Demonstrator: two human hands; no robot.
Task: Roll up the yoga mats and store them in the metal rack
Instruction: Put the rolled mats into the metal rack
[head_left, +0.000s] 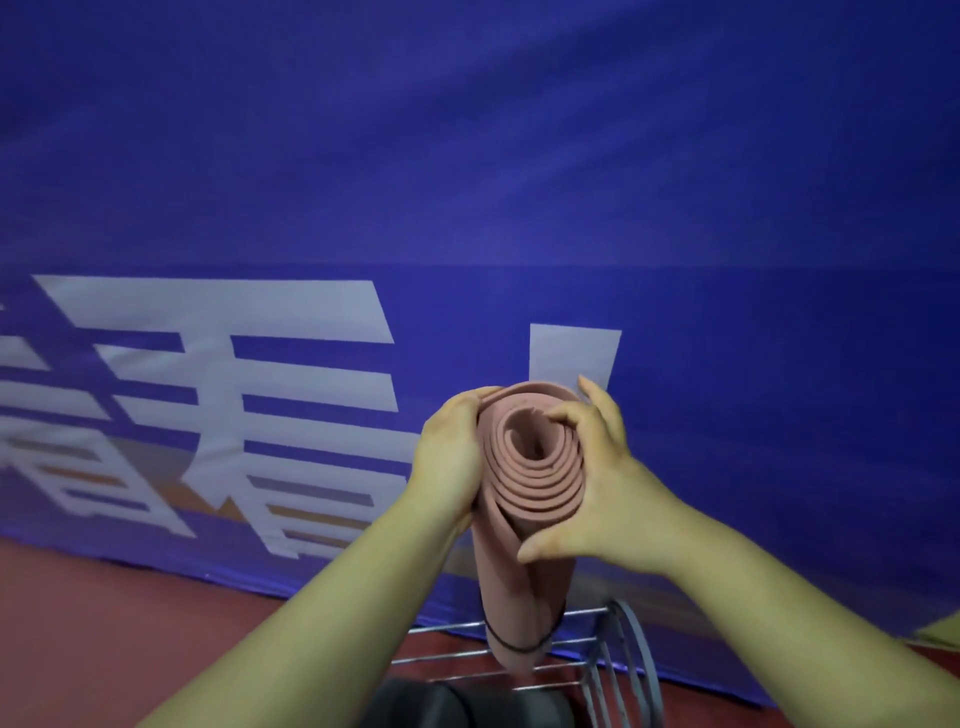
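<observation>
A rolled pink yoga mat (524, 571) stands upright, its spiral top end facing me, with a black elastic band near its lower end. My left hand (449, 457) grips the roll's left side. On the right, my right hand (597, 478) wraps around the roll, with a finger hooked over the inner coils and the thumb across the front. The mat's lower end hangs just above or inside the metal rack (613, 660), whose grey bars and curved end hoop show below it.
A dark rolled mat (441, 706) lies at the bottom edge, in front of the rack. A blue banner (519, 182) with large white characters stands right behind the rack. Red floor (104, 623) stretches to the left.
</observation>
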